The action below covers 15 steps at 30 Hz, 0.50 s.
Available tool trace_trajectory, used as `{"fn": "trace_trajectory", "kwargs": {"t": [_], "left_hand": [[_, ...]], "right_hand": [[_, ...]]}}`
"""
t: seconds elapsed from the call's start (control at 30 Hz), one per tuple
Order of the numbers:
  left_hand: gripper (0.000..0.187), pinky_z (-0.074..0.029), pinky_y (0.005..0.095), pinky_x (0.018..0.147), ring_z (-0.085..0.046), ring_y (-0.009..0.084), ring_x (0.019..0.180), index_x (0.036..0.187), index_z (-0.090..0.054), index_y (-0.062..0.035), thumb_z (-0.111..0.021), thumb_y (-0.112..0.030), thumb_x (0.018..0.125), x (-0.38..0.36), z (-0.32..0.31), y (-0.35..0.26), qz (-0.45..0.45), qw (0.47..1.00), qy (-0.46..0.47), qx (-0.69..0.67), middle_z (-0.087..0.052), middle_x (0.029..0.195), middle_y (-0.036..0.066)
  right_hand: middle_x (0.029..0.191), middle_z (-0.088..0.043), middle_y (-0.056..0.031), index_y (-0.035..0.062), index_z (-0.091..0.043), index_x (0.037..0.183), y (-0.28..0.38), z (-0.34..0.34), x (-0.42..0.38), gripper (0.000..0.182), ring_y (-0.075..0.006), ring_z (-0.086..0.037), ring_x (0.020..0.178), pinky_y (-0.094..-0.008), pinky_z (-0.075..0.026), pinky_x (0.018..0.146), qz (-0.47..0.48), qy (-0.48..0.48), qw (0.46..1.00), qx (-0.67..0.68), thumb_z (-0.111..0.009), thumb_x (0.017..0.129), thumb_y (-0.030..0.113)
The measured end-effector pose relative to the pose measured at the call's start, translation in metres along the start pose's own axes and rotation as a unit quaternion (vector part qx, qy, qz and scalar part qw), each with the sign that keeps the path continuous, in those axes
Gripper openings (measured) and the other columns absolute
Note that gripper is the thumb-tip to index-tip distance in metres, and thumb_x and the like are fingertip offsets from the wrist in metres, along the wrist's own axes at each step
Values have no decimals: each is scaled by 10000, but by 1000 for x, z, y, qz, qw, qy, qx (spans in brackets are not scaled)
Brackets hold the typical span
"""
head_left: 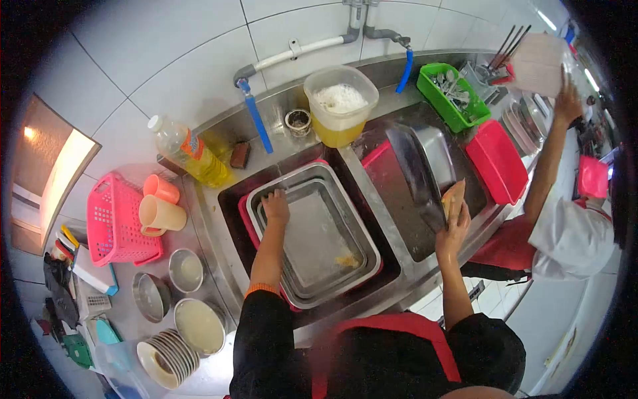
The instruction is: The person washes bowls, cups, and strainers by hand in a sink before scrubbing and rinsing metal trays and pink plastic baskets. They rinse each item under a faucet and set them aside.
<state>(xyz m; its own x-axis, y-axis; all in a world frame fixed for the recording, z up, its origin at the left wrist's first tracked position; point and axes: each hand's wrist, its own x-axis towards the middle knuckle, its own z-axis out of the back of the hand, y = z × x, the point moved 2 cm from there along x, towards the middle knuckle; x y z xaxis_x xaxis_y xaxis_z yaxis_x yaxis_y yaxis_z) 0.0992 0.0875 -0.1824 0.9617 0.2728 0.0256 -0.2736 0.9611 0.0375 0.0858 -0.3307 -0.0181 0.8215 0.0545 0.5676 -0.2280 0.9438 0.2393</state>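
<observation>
While my left hand (276,206) rests open on the far rim of the stacked steel trays (325,243) in the left sink basin, my right hand (454,226) grips a yellow sponge (453,197) pressed against a tilted steel tray (415,169) in the right basin. A co-worker's hand (567,103) reaches up just beyond the red bin (498,163).

By my left hand (276,206) a silver steel tray (319,233); in my right hand (454,229) a yellow-orange sponge (453,197) against grey steel pan (415,173)
</observation>
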Motion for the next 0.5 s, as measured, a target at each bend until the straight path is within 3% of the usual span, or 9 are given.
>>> {"fn": "trace_trajectory", "kwargs": {"t": [0.07,0.17,0.2,0.23,0.37,0.4,0.47,0.5], "left_hand": [[288,-337,430,881,-502,235,953,1027,-536,-92,-410,-137,772,12,2,-5,67,993,82,-47,-509,1025,90],[244,-381,403,839,-545,233,864,949,-560,-65,-406,-114,766,28,-45,0,34,999,42,1,-534,977,102],[244,-381,403,839,-545,233,864,949,-560,-65,-406,-114,766,25,-47,1,34,998,47,3,-534,977,102],[247,-393,397,823,-554,240,849,947,-559,-54,-404,-116,765,19,-18,1,33,995,91,-18,-543,961,112],[298,-399,399,822,-552,259,884,1016,-522,-31,-409,-107,752,9,30,5,63,970,221,-83,-551,967,127],[298,-399,399,822,-552,259,884,1016,-522,-31,-409,-107,752,8,25,10,66,970,218,-79,-551,967,127],[353,-381,405,855,-520,274,941,1086,-471,-31,-414,-107,746,-3,-2,15,-60,993,98,-32,-515,1036,136],[383,-374,410,855,-457,273,1010,1118,-434,-25,-416,-107,744,-10,-14,13,-98,993,7,68,-470,1093,143]], "right_hand": [[1176,-382,-174,223,-358,1241,-9,-20,-5,819,-345,-377,1062,-409,-314,867,-14,13,999,-30,-490,508,-116],[1121,-412,-177,231,-356,1243,-24,-45,-12,782,-340,-401,1019,-410,-329,841,-36,54,997,-42,-527,548,-86],[1075,-428,-179,164,-417,1180,-29,-51,-11,625,-342,-425,967,-404,-347,815,-64,59,996,-35,-563,605,-35],[1030,-444,-180,97,-479,1118,-33,-58,-13,478,-343,-450,915,-397,-364,789,-92,63,993,-26,-598,663,16],[914,-475,-194,69,-513,1067,-47,-82,-16,415,-350,-459,859,-397,-364,753,-123,32,990,67,-642,677,127],[926,-475,-201,43,-522,1035,-47,-83,-15,389,-355,-461,866,-401,-372,744,-141,52,987,58,-644,686,163],[939,-476,-207,17,-530,1003,-42,-82,-13,376,-359,-462,873,-405,-380,734,-161,72,983,52,-645,695,199],[916,-481,-206,10,-536,987,-39,-82,-13,358,-357,-467,864,-404,-381,732,-144,56,987,55,-638,702,201]]}}
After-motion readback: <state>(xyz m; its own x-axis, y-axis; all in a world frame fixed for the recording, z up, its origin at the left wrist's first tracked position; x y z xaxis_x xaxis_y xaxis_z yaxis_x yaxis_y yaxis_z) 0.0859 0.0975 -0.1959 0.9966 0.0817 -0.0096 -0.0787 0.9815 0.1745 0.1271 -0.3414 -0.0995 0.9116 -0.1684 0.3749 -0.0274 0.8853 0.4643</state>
